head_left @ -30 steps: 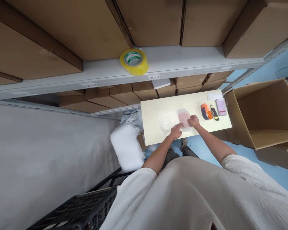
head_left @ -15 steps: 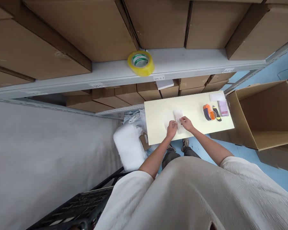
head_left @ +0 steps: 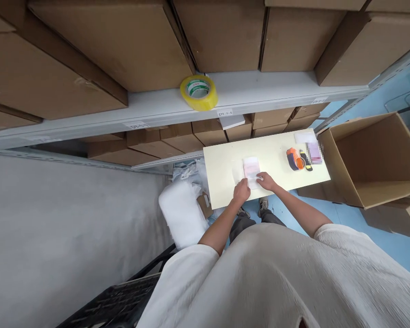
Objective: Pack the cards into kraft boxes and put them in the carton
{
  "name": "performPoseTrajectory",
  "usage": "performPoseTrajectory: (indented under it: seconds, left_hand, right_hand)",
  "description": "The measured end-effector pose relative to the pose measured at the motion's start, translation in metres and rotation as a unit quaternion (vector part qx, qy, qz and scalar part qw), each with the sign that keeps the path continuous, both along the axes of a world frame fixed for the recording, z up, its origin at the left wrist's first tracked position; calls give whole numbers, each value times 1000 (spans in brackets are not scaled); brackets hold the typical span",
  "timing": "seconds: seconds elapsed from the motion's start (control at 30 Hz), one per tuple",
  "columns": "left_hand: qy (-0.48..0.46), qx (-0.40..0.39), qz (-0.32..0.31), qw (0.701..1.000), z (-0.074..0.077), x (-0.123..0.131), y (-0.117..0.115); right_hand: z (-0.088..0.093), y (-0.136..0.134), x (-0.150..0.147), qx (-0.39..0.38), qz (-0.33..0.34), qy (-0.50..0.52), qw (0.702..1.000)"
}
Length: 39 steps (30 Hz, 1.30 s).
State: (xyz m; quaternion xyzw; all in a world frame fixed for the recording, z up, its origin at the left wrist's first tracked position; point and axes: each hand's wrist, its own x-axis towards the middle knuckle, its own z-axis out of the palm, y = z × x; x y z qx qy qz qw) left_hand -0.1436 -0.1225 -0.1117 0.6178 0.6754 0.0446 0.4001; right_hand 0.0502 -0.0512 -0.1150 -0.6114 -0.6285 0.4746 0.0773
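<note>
A small pink packet wrapped in thin white foam sheet (head_left: pixel 250 169) lies on the pale yellow table (head_left: pixel 222 157). My left hand (head_left: pixel 241 191) is closed on the near left edge of the wrapped packet. My right hand (head_left: pixel 266 181) pinches its near right edge. Both hands sit at the table's front edge, close together.
An orange tape dispenser (head_left: pixel 295 159), a small dark tool and a pink slip (head_left: pixel 315 152) lie at the table's right end. An open cardboard box (head_left: pixel 372 159) stands to the right. A yellow tape roll (head_left: pixel 198 92) sits on the shelf above. White foam roll (head_left: pixel 182 213) and black crate (head_left: pixel 116 307) lie left.
The foam sheet, spread flat beside the pink packet one second ago, is now folded around it. Both hands moved left and closer together on the packet's near edge.
</note>
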Motion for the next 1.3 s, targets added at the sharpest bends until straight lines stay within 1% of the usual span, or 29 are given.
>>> performPoseTrajectory:
  seconds: [0.1,0.17,0.27,0.37,0.43,0.5,0.57,0.63,0.7,0.8,1.0,1.13,1.3]
  left_hand:
    - [60,-1,-22,998,9,0,-2]
    - [95,0,-30,995,16,2,1]
    - [109,13,-32,993,26,10,8]
    - [84,38,-46,995,33,24,15]
    - [61,51,-67,995,36,36,19]
    - [38,62,-83,994,35,51,21]
    - [18,70,-86,994,33,65,22]
    - [2,74,-82,994,29,79,22]
    - [-7,70,-80,994,25,91,21]
    - [-7,64,-77,995,20,103,17]
    - [2,56,-55,997,17,110,7]
    - [11,39,-44,998,17,110,2]
    - [10,29,-39,999,18,110,1]
  right_hand:
    - [15,-1,17,11,-52,25,998]
    - [26,1,34,33,-77,41,996]
    - [45,10,72,94,-110,34,989]
    - [58,22,121,136,-151,-15,979]
    - [62,29,157,152,-164,-75,972]
    - [61,33,189,148,-161,-144,965]
    - [58,35,215,133,-144,-211,958]
    - [53,37,233,114,-120,-262,951]
    - [48,40,245,98,-89,-294,947]
    - [41,47,252,94,-39,-316,943]
    - [23,68,256,106,35,-341,934]
    - [11,77,256,101,44,-350,930]
    - [4,81,255,98,39,-358,928]
